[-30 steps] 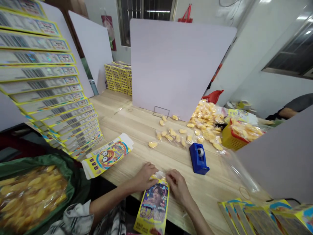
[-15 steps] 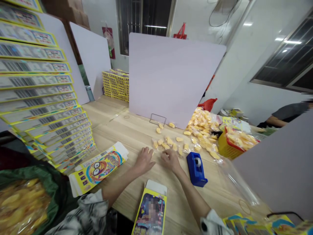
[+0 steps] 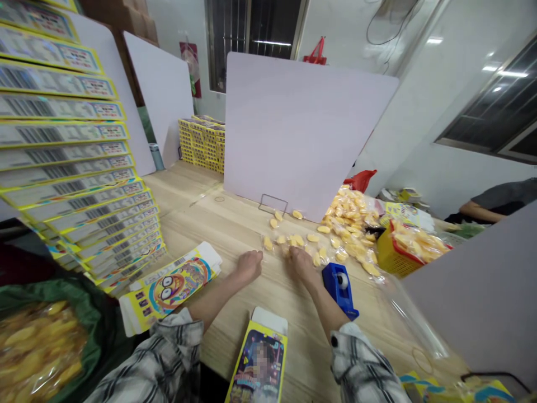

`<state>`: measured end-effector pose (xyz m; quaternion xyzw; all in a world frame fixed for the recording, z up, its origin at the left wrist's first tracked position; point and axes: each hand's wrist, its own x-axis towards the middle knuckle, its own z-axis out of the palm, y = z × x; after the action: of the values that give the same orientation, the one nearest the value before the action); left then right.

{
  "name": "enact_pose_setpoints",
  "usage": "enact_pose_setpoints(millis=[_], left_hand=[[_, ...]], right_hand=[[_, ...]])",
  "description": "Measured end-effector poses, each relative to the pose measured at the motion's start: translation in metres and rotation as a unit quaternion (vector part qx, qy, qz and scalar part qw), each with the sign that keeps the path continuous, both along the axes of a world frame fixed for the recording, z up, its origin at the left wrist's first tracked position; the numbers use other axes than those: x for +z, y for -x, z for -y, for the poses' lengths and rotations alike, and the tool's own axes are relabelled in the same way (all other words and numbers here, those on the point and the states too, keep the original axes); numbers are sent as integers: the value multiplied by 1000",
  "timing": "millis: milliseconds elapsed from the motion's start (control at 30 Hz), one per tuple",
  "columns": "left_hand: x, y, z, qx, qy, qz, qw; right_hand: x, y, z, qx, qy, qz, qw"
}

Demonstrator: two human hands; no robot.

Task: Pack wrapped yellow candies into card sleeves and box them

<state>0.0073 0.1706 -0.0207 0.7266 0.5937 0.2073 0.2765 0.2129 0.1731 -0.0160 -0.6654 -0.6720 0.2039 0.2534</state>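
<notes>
Both hands slid up the table, right to the wrapped yellow snack pieces.

Left hand stops just short, fingers loosely curled; right hand has its fingertips in among them. Can't tell if either's gripping anything. Blue tape dispenser sits just beside.

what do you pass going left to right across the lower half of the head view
green bag of yellow pieces → flat yellow printed carton → left hand → right hand → blue tape dispenser → clear plastic sheet
</notes>
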Motion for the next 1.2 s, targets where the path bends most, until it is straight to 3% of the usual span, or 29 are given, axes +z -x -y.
enact_pose_setpoints(millis=[100, 233, 367, 467, 533, 600, 733, 833, 1000, 1200], left_hand=[[7, 4, 6, 30, 46, 122, 991], [9, -8, 29, 20, 139, 290, 947], [6, -21, 54, -7, 204, 385, 900], [8, -23, 66, 2, 221, 446, 867], [10, -24, 72, 11, 210, 466, 860], [13, -24, 77, 8, 189, 456, 870], [17, -22, 84, -35, 176, 429, 885], [19, -14, 86, -61, 199, 448, 870], [10, 3, 97, -9, 196, 493, 848], [-15, 7, 108, 34, 134, 531, 836]], right_hand=[[1, -3, 19, 17, 31, -104, 994], [-5, 5, 49, 52, 61, -215, 973], [-6, 13, 73, 41, 39, -260, 964], [2, 12, 87, 34, -1, -236, 971], [7, 12, 96, 23, -30, -193, 980], [11, 13, 103, 18, -39, -167, 985], [11, 14, 113, 32, -17, -181, 983], [7, 14, 121, 16, -23, -243, 970], [-15, 19, 149, -54, 3, -394, 917], [-48, 27, 173, -113, -69, -397, 908]])
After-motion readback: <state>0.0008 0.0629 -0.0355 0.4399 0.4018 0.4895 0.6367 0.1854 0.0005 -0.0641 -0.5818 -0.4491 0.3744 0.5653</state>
